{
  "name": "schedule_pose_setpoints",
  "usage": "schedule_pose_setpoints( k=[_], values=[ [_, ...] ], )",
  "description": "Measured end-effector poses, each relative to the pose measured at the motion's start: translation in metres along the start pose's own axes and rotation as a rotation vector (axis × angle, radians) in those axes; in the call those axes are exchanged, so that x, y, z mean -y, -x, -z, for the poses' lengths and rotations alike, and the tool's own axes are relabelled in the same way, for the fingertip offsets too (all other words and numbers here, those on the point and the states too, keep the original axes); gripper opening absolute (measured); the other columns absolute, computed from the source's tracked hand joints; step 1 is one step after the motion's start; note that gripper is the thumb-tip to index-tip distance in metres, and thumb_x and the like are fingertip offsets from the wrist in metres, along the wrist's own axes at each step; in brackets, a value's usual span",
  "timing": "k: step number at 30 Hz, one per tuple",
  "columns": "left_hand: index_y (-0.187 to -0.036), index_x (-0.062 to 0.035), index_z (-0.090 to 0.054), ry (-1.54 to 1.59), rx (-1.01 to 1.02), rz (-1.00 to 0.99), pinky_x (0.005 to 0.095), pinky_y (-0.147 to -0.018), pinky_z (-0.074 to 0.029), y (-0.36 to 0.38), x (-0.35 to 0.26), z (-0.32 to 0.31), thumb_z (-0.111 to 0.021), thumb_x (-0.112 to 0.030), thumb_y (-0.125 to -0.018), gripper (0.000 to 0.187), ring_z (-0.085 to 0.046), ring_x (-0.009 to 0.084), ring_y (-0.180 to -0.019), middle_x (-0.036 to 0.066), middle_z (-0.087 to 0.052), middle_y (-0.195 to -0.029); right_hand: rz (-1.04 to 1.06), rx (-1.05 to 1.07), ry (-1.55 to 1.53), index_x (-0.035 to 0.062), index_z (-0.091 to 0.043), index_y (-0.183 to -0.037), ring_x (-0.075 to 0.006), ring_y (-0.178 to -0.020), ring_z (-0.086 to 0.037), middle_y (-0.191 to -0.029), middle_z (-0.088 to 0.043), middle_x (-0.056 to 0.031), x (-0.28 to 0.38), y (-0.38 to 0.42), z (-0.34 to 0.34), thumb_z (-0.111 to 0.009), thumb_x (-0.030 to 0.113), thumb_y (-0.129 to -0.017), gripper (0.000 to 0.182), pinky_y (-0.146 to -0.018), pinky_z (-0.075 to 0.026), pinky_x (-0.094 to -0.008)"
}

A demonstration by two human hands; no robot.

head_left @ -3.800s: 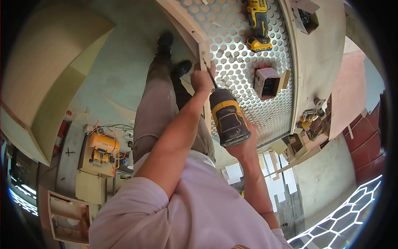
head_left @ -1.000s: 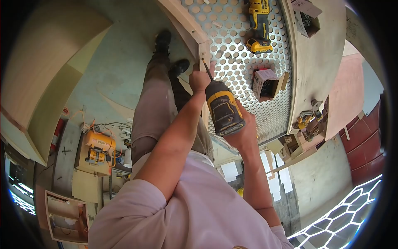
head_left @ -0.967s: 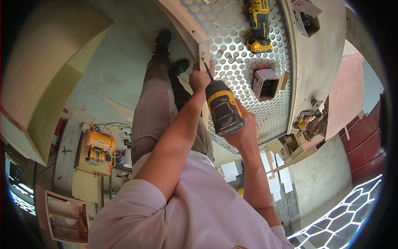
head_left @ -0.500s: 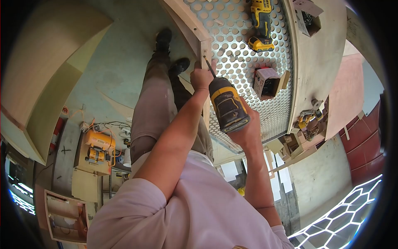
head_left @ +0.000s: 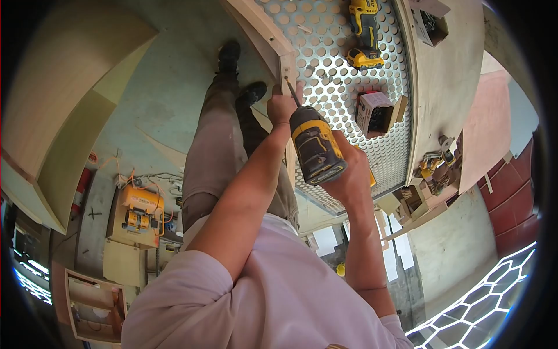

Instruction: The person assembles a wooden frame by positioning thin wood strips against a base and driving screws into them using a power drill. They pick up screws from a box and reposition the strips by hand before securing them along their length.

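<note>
My right hand (head_left: pixel 350 174) is closed around the handle of a yellow and black cordless impact driver (head_left: pixel 317 145). The driver's long thin bit (head_left: pixel 292 92) points away from me, its tip at a screw spot on the top of a pale wooden frame (head_left: pixel 287 65). Just below that tip, my left hand (head_left: pixel 281 109) grips the frame's edge, with fingers on one side and a fingertip showing on the other. Most of the left fingers are hidden by the wood. Against the frame lies a perforated metal panel (head_left: pixel 334 58).
On the panel rest a yellow cordless tool (head_left: pixel 365 35) and an open screw box (head_left: pixel 375 113). Another box (head_left: pixel 430 24) stands on the plywood, with more tools (head_left: pixel 437 163) at right. An orange compressor (head_left: pixel 142 206) sits at lower left; curved plywood (head_left: pixel 75 75) stands at left.
The driver body has shifted slightly left and tilted a little, its tip staying at the same spot on the frame. A yellow part now shows beside my right hand. My left hand keeps its grip.
</note>
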State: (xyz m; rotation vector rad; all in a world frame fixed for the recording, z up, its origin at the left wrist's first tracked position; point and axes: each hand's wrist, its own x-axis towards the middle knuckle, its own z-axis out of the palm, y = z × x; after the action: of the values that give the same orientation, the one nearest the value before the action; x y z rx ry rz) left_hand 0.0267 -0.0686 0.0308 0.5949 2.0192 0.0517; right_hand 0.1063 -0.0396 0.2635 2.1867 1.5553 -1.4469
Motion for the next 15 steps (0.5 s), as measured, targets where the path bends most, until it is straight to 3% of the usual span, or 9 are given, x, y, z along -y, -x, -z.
schedule_pose_setpoints(
  k=[3, 9, 12, 13, 14, 15],
  values=[
    [-0.107, -0.0018, -0.073, 0.056, 0.004, -0.022, 0.0453, -0.085, -0.057, -0.002, 0.004, -0.002, -0.081, -0.052, -0.079, 0.058, -0.073, 0.0407, -0.096, 0.021, -0.076, -0.098, -0.028, 0.019, -0.046, 0.0051, -0.064, -0.11, -0.0367, -0.082, -0.074, -0.084, -0.073, -0.0153, -0.001, 0.001, 0.001, -0.085, 0.01, -0.069, 0.047, -0.07, -0.057, -0.0377],
    [-0.104, -0.0018, -0.074, 0.052, -0.047, -0.126, 0.0479, -0.08, -0.057, -0.003, 0.01, -0.005, -0.079, -0.055, -0.08, 0.058, -0.072, 0.0426, -0.092, 0.022, -0.075, -0.092, -0.029, 0.043, -0.015, 0.0067, -0.065, -0.107, -0.0356, -0.082, -0.074, -0.086, -0.075, -0.0146, -0.005, 0.018, 0.012, -0.085, 0.016, -0.067, 0.046, -0.071, -0.057, -0.041],
    [-0.099, -0.0034, -0.074, -0.087, -0.03, -0.13, 0.0488, -0.074, -0.057, -0.004, 0.012, -0.006, -0.076, -0.057, -0.081, 0.057, -0.072, 0.043, -0.087, 0.022, -0.074, -0.088, 0.215, -0.188, 0.006, 0.0031, -0.07, -0.108, -0.0321, -0.082, -0.074, -0.093, -0.074, -0.0143, -0.013, 0.033, 0.018, -0.08, 0.01, -0.079, 0.032, -0.074, -0.057, -0.0379],
    [-0.1, -0.0055, -0.068, 0.005, -0.007, -0.181, 0.0524, -0.074, -0.057, -0.005, 0.016, -0.006, -0.072, -0.061, -0.083, 0.058, -0.071, 0.0452, -0.084, 0.022, -0.073, -0.086, 0.286, -0.282, 0.053, 0.0017, -0.072, -0.107, -0.0299, -0.082, -0.073, -0.095, -0.074, -0.0133, -0.016, 0.037, 0.016, -0.078, 0.009, -0.085, 0.024, -0.075, -0.057, -0.0372],
    [-0.1, -0.0052, -0.069, 0.009, 0.003, -0.172, 0.052, -0.074, -0.057, -0.005, 0.017, -0.005, -0.072, -0.061, -0.083, 0.058, -0.071, 0.0448, -0.084, 0.022, -0.074, -0.085, 0.341, -0.372, 0.087, 0.0, -0.072, -0.103, -0.0232, -0.08, -0.073, -0.094, -0.074, -0.0107, -0.028, 0.031, 0.008, -0.073, 0.009, -0.093, 0.014, -0.073, -0.057, -0.0359],
    [-0.1, -0.0049, -0.069, 0.017, 0.015, -0.165, 0.0517, -0.074, -0.057, -0.004, 0.016, -0.004, -0.071, -0.061, -0.083, 0.059, -0.072, 0.0444, -0.083, 0.021, -0.074, -0.084, 0.291, -0.385, -0.097, -0.0001, -0.07, -0.108, -0.0206, -0.082, -0.072, -0.096, -0.074, -0.0097, -0.036, 0.022, -0.001, -0.072, 0.008, -0.095, 0.016, -0.076, -0.056, -0.0344]
  ],
)
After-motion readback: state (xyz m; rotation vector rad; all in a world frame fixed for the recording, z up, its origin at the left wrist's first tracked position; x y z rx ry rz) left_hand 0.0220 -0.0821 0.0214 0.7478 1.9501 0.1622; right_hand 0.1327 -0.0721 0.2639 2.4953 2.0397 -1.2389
